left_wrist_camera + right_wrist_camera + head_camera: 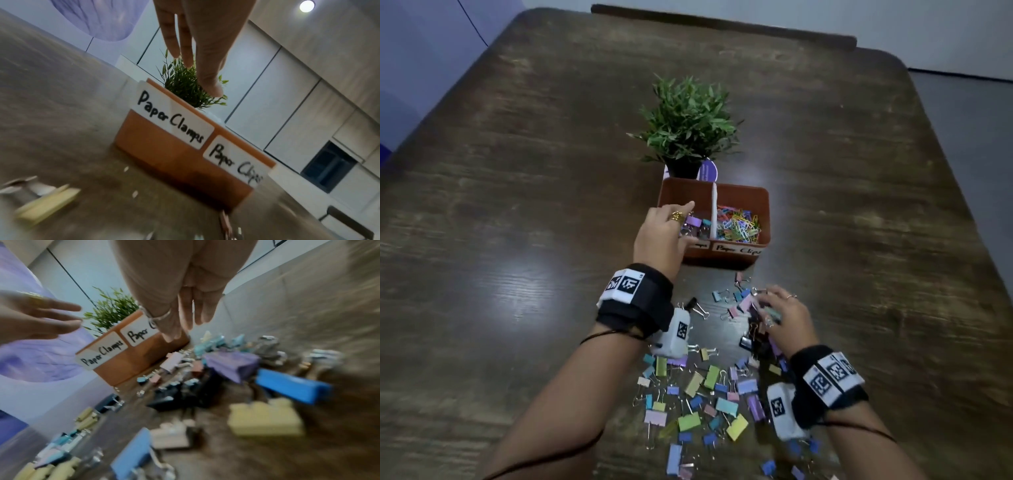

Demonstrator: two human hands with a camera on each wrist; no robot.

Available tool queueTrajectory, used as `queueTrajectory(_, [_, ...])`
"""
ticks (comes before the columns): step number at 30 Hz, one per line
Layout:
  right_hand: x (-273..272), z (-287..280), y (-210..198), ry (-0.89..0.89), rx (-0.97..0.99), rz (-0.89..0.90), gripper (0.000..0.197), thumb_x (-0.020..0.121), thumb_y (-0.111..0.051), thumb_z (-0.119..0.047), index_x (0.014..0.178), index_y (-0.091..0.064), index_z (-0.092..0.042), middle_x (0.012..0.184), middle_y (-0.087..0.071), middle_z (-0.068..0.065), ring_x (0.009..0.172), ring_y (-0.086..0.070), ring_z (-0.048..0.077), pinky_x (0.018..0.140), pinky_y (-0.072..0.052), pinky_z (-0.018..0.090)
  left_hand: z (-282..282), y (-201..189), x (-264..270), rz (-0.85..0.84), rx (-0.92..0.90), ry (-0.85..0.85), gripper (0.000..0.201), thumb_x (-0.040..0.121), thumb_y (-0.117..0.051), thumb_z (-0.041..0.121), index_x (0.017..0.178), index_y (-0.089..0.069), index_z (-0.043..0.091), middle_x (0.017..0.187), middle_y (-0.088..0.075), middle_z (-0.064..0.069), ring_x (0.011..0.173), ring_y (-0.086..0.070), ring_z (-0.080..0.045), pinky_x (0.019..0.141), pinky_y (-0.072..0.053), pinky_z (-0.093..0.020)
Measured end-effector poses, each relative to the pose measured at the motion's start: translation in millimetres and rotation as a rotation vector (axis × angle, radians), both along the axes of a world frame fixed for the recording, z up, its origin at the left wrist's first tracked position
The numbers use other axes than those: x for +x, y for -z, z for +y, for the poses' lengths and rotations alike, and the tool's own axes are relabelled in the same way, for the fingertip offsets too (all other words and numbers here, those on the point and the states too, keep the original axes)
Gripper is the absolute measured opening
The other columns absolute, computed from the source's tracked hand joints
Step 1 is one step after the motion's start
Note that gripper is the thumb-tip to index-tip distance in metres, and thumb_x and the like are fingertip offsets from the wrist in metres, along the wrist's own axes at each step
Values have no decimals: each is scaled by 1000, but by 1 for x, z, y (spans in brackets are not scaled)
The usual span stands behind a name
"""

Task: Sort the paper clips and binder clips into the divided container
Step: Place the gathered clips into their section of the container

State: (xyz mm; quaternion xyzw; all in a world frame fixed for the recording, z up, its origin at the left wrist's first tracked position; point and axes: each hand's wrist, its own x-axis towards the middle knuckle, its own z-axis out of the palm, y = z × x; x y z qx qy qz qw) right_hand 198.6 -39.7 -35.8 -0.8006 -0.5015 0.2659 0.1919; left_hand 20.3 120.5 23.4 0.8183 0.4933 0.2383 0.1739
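A brown divided container [765, 212] stands mid-table, labelled "Paper Clamps" [170, 120] on its left half and "Paper Clips" [232, 162] on its right. Colourful paper clips [738, 224] fill the right compartment; a few binder clips [693, 222] lie in the left one. My left hand [681, 222] hovers over that left compartment, fingers [185, 48] straight and holding nothing. Pastel binder clips [698, 404] are scattered on the table in front of the container. My right hand [774, 305] is spread just above the clips nearest the container, its fingers [185, 318] straight and empty.
A small potted plant [688, 123] stands right behind the container. The dark wooden table [517, 205] stretches wide to both sides. A few black binder clips [748, 339] lie under my right hand. A chair back [722, 24] shows at the far edge.
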Motion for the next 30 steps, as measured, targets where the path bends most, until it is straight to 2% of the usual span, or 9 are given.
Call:
queueTrajectory(3, [2,-11,5,15,-189,15,70,78,-71,-36,139,-38,-27,151,-24,-1,136,-28,21,112,-24,35,-36,12,-14,71,20,68,39,75,-74,22,112,-66,12,106,-63,-7,98,-54,-26,81,-51,-39])
queueTrajectory(6, [1,-15,9,-65,-256,18,96,65,-78,-46,145,-27,-25,153,-19,-3,139,-19,20,114,-18,34,-72,24,-25,226,-220,100,34,82,-67,33,114,-64,19,109,-60,-3,104,-52,-21,88,-46,-33])
queueTrajectory(8, [-1,-16,11,-117,-274,-31,93,67,-76,-46,144,-28,-27,152,-21,-3,140,-17,20,114,-17,35,-90,39,-32,400,-390,105,51,78,-66,47,123,-58,24,123,-52,-2,117,-44,-20,96,-42,-34])
queueTrajectory(10, [-4,-18,13,-141,-251,-76,79,74,-72,-42,141,-34,-27,149,-30,-2,138,-22,20,113,-20,36,-105,55,-38,505,-516,105,73,69,-68,59,132,-49,27,136,-37,-2,126,-33,-24,102,-40,-39])
queueTrajectory(13, [-9,-19,17,-131,-182,-96,57,82,-66,-29,134,-45,-24,138,-42,-1,130,-31,19,111,-27,35,-121,64,-41,628,-533,86,82,59,-65,72,123,-54,22,142,-26,0,128,-26,-26,103,-38,-44])
queueTrajectory(16, [-12,-20,20,-89,-154,-82,47,83,-65,-23,128,-51,-21,129,-48,2,124,-34,20,106,-29,32,-126,68,-41,548,-571,67,73,67,-69,61,124,-53,19,137,-28,-1,127,-28,-24,106,-37,-42])
queueTrajectory(21, [-16,-18,22,-4,-161,-103,47,80,-68,-32,121,-52,-16,126,-49,4,123,-38,21,104,-34,32,-125,68,-35,458,-656,12,40,84,-65,31,118,-57,13,132,-35,-6,118,-41,-21,100,-43,-31])
queueTrajectory(26, [-21,-14,18,42,-153,-76,48,79,-69,-31,119,-53,-11,125,-51,8,120,-43,23,102,-37,32,-124,63,-35,444,-679,4,34,85,-65,25,118,-58,17,125,-48,-6,116,-47,-20,101,-43,-35])
queueTrajectory(30, [-25,-14,13,33,-125,-42,30,84,-65,-20,112,-57,-13,116,-56,9,106,-53,20,92,-45,30,-124,57,-37,424,-661,3,32,87,-62,20,118,-58,15,123,-53,-5,111,-52,-18,98,-45,-29])
